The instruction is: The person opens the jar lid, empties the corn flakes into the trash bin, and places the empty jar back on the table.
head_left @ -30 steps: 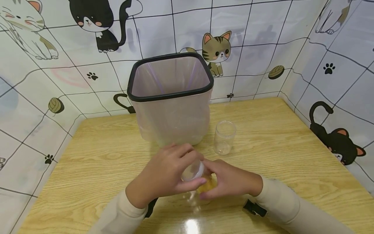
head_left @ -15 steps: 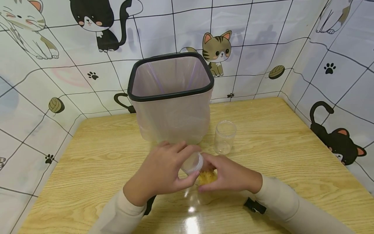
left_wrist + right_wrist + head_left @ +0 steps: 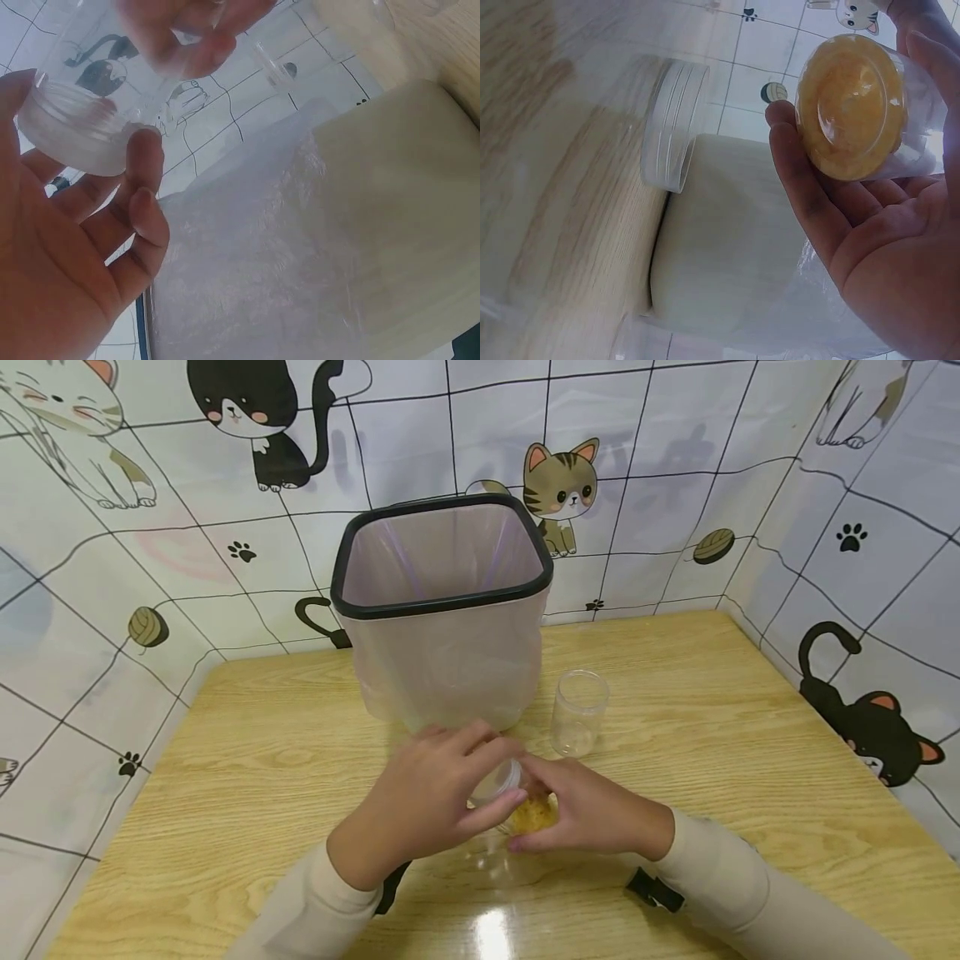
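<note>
A clear plastic jar (image 3: pixel 851 109) with yellow contents at its base is held tilted low over the table. My right hand (image 3: pixel 592 810) grips the base end, thumb below and fingers on the far side. My left hand (image 3: pixel 427 802) spans the other end, its thumb and fingers around the clear ribbed lid (image 3: pixel 75 135). In the head view the lid shows only partly between the left fingers. A second clear jar (image 3: pixel 580 714) stands upright and uncovered just beyond my right hand; its threaded rim shows in the right wrist view.
Behind my hands stands a tall bin (image 3: pixel 450 660) with a black rim, lined with a translucent bag. A wooden table (image 3: pixel 675 710) lies under everything. Cat-patterned sheets (image 3: pixel 637 510) rise at the back and both sides.
My left fingers spread and shifted a little left off the lid half a second ago, then came back round it. The right hand has raised the jar slightly and keeps its grip.
</note>
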### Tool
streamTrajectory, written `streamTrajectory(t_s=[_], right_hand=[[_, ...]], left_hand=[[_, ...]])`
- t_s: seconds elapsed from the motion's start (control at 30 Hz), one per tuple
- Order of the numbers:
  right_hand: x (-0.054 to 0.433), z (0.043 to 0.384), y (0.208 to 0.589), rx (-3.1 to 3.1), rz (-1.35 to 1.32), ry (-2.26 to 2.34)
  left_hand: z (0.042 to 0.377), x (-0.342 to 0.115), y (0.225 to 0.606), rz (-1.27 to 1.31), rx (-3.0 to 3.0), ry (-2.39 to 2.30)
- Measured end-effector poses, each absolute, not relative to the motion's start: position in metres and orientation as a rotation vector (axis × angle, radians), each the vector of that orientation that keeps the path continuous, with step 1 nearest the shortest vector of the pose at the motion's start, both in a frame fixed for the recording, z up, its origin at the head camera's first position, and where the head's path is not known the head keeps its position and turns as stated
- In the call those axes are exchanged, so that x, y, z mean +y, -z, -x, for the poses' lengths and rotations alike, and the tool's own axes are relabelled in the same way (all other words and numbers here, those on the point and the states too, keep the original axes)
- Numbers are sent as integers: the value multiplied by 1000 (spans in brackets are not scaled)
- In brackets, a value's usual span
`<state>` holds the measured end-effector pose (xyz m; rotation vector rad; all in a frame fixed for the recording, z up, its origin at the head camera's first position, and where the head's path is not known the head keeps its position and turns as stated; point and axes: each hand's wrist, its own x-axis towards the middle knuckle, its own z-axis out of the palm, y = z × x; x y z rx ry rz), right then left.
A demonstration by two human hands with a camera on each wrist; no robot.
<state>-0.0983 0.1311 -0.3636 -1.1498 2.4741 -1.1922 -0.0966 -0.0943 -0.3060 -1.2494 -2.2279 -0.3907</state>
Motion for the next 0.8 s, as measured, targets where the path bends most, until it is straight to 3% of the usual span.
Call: streamTrajectory(t_s=[0.8], right_hand=[[131, 101, 367, 2520, 1092, 1169]], left_hand=[[99, -100, 304, 1173, -2338, 373]])
